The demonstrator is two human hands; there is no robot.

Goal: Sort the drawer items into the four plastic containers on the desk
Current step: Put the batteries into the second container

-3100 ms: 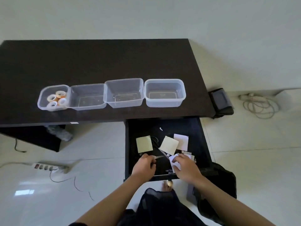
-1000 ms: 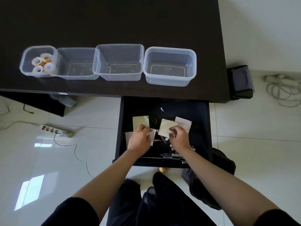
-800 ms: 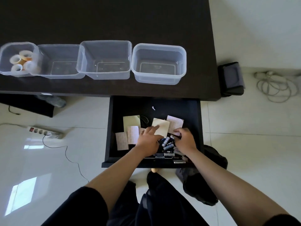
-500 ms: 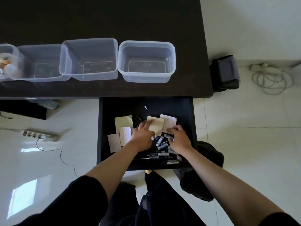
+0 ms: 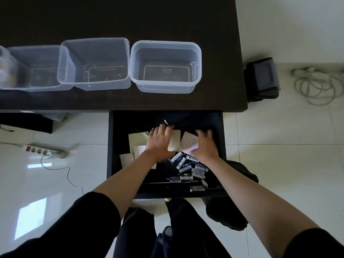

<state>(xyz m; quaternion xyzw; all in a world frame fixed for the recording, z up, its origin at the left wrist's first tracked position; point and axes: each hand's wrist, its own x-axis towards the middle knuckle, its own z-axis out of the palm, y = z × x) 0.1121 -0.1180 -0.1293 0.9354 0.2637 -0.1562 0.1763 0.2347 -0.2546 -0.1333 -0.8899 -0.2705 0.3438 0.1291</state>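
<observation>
The black drawer (image 5: 115, 146) stands pulled out below the dark desk (image 5: 130, 19). Inside lie sticky-note pads: a pale yellow one (image 5: 136, 139), a cream one (image 5: 175, 140) and a pinkish one (image 5: 189, 143). Several batteries (image 5: 188, 165) are heaped near the drawer's front. My left hand (image 5: 159, 141) lies flat, fingers spread, over the cream pad's left side. My right hand (image 5: 205, 145) rests fingers apart on the pinkish pad. Three clear containers stand in a row on the desk: right (image 5: 165, 45), middle (image 5: 95, 43), left (image 5: 35, 51). A fourth is cut off at the left edge.
A dark pouch (image 5: 262, 79) and a coiled white cable (image 5: 316, 84) lie on the floor to the right. A power strip (image 5: 44, 151) with a cord sits on the tiles to the left. A dark bag (image 5: 230, 211) rests beside my right forearm.
Both hands slid from the batteries at the drawer's front toward its back, onto the note pads. The view shifted right, so the leftmost container with tape rolls has left the frame.
</observation>
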